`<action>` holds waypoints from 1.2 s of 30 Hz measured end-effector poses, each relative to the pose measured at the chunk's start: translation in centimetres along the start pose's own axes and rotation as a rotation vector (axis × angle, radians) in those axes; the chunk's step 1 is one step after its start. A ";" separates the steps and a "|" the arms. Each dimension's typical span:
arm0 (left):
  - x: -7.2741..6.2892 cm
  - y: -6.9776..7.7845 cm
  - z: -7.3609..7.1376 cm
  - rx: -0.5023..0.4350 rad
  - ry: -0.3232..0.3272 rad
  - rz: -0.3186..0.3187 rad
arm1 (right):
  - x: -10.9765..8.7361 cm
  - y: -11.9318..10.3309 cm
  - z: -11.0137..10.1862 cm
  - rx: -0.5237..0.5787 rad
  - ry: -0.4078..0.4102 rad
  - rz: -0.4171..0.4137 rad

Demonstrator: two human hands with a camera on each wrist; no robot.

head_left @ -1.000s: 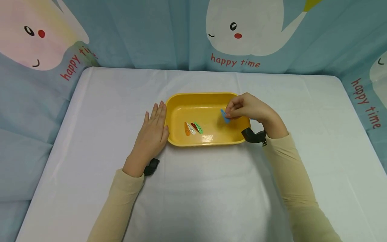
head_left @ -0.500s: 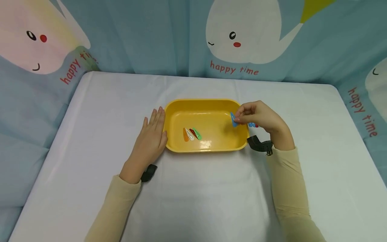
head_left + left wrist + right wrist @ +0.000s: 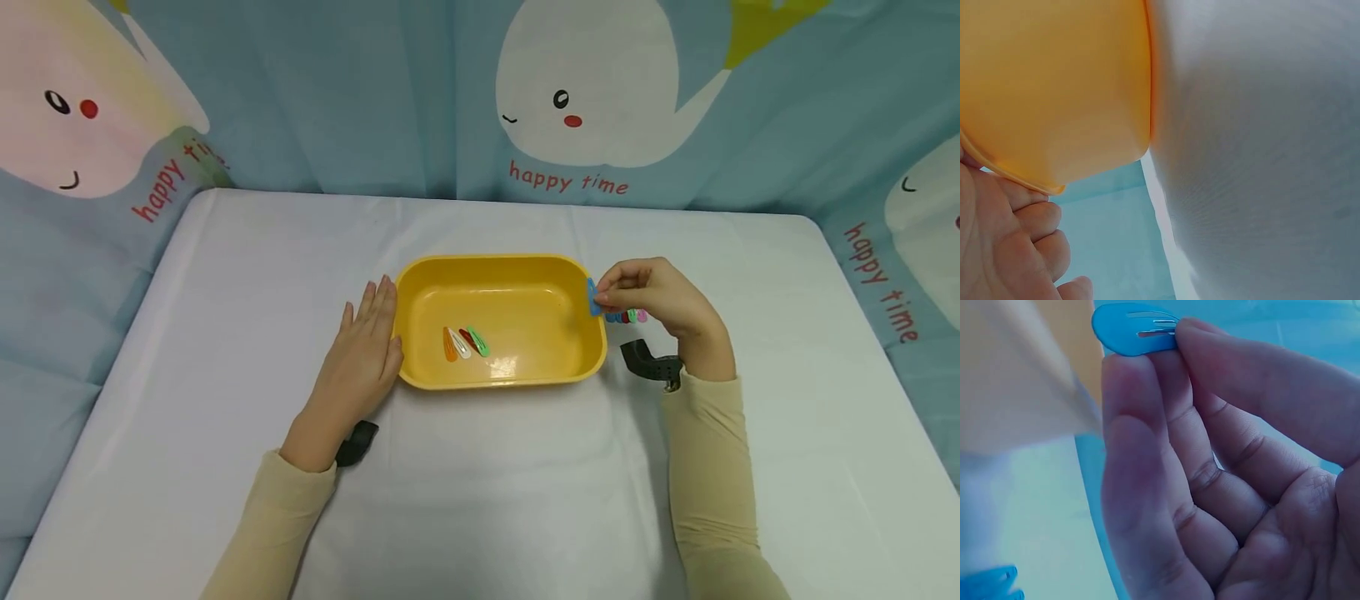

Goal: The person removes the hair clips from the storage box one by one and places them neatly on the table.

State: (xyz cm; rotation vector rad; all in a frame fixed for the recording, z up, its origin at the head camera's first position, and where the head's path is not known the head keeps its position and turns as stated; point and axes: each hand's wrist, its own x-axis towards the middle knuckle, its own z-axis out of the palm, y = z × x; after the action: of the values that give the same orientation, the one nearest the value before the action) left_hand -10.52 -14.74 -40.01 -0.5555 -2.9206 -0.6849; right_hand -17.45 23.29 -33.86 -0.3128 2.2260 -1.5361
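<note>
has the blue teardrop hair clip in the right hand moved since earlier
Yes, the held blue teardrop-shaped hair clip has moved right, toward the right rim of the yellow rectangular tray in the head view.

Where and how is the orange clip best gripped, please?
I would probably pinch the orange clip across its near end, from above: the yellow tray walls it in, and that end stands apart from the white clip, while their far ends crowd together.
</note>
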 end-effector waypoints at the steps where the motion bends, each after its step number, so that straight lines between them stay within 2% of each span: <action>1: 0.0 0.0 0.0 0.000 0.002 0.002 | -0.1 0.1 -0.2 0.003 0.008 0.003; 6: 0.0 0.0 -0.1 -0.005 -0.004 0.005 | -0.6 0.8 -1.2 0.036 0.044 0.011; 12: -0.1 -0.1 0.0 0.004 -0.009 -0.001 | -1.1 1.7 -2.4 0.025 0.091 0.025; 21: -0.1 0.1 -0.1 0.000 -0.010 0.003 | -1.6 3.1 -3.6 0.028 0.228 0.135; 31: -0.2 0.2 0.0 -0.007 -0.006 -0.001 | -2.0 5.3 -5.2 0.103 0.227 0.206; 36: -0.1 0.2 -0.1 -0.004 -0.006 0.007 | -2.2 6.2 -5.6 0.105 0.259 0.238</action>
State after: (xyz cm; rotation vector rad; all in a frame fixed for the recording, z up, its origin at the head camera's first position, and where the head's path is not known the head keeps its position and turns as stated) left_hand -10.33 -14.67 -39.90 -0.5694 -2.9217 -0.6894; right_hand -17.77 31.15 -37.44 0.1880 2.2626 -1.6295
